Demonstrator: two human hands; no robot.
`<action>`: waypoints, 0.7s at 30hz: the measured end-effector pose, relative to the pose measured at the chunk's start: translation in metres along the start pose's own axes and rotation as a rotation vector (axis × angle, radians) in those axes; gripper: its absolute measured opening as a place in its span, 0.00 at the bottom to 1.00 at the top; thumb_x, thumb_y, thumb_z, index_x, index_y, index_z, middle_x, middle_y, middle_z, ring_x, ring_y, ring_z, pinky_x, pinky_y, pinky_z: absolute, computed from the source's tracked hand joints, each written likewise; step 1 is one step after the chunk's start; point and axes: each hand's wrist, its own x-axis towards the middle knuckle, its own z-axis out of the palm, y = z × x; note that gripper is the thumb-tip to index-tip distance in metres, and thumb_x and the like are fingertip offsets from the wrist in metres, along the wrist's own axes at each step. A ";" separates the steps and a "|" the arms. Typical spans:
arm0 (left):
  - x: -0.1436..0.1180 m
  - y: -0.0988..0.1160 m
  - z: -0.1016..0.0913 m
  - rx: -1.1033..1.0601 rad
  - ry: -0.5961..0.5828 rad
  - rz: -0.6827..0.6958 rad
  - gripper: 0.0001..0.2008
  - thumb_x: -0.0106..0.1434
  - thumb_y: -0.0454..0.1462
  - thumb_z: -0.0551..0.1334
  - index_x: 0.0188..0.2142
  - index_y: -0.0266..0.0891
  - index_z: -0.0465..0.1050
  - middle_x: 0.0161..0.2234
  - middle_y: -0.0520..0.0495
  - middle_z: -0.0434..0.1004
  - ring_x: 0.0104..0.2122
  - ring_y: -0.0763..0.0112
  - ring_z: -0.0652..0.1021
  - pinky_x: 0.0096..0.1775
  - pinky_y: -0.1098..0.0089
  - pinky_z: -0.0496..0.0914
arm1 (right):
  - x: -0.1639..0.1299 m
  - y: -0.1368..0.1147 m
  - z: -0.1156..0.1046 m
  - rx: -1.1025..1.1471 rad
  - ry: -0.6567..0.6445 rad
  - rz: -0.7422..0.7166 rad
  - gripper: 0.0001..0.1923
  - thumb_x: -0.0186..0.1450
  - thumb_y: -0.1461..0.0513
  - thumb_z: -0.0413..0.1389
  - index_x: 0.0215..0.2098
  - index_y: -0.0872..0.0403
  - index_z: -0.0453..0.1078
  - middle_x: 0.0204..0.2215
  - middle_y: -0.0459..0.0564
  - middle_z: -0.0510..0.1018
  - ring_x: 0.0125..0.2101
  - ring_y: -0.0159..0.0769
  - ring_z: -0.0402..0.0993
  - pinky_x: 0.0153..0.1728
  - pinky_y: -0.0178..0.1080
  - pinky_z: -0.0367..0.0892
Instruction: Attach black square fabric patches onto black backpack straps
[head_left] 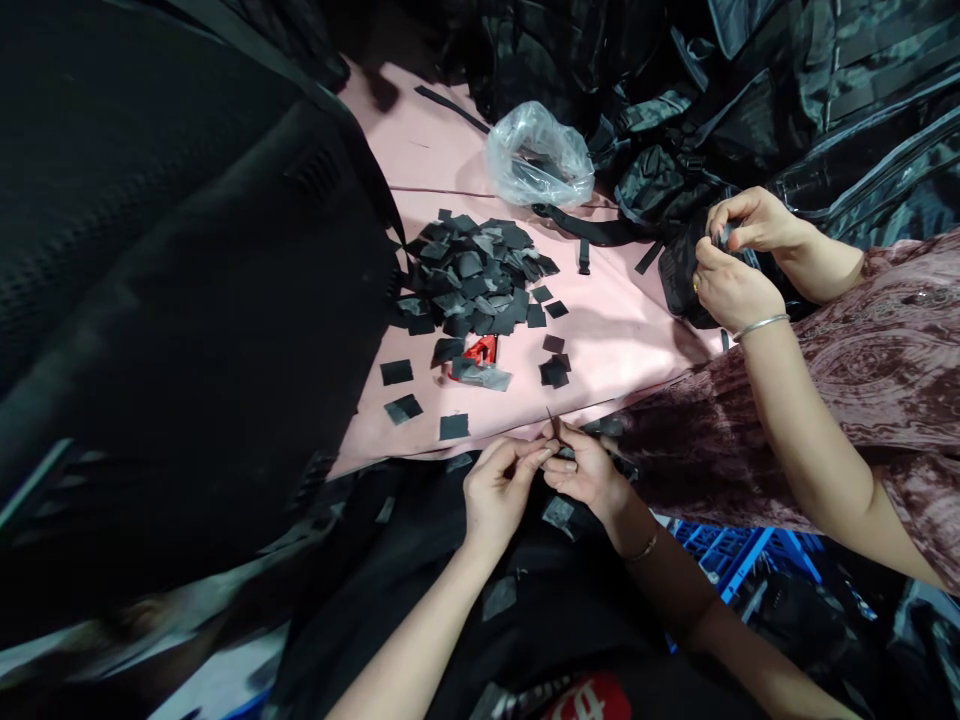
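Observation:
My left hand and my right hand meet fingertip to fingertip at the near edge of the pink table. Between them they pinch a thin dark strip or thread that pokes up above the fingers. Black fabric lies in my lap under both hands, with small grey squares on it. A heap of small black squares sits on the table beyond my hands, with loose squares scattered around it.
A red item lies among the squares. A clear plastic bag sits farther back. At the right, another person's two hands work on a black bag. Black bags pile up at the back and left. A blue crate stands below.

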 end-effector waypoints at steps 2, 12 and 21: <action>0.000 -0.001 -0.002 0.109 0.022 0.191 0.04 0.58 0.35 0.62 0.30 0.35 0.73 0.28 0.48 0.71 0.29 0.75 0.71 0.33 0.75 0.65 | 0.002 0.003 0.002 -0.047 -0.022 -0.008 0.14 0.70 0.63 0.37 0.31 0.61 0.58 0.15 0.40 0.60 0.09 0.18 0.47 0.11 0.23 0.43; 0.006 0.001 -0.010 0.052 -0.052 0.118 0.06 0.61 0.36 0.58 0.29 0.35 0.68 0.23 0.50 0.65 0.24 0.77 0.67 0.28 0.75 0.62 | 0.002 0.003 0.005 -0.268 -0.117 0.037 0.13 0.70 0.63 0.39 0.28 0.58 0.54 0.11 0.38 0.47 0.10 0.21 0.40 0.12 0.24 0.38; 0.009 0.022 -0.014 -0.715 0.067 -0.523 0.13 0.54 0.39 0.64 0.27 0.32 0.62 0.20 0.54 0.54 0.16 0.85 0.54 0.17 0.80 0.48 | 0.009 -0.008 0.006 0.114 0.049 -0.093 0.14 0.71 0.61 0.37 0.30 0.60 0.55 0.14 0.40 0.54 0.14 0.21 0.53 0.15 0.22 0.50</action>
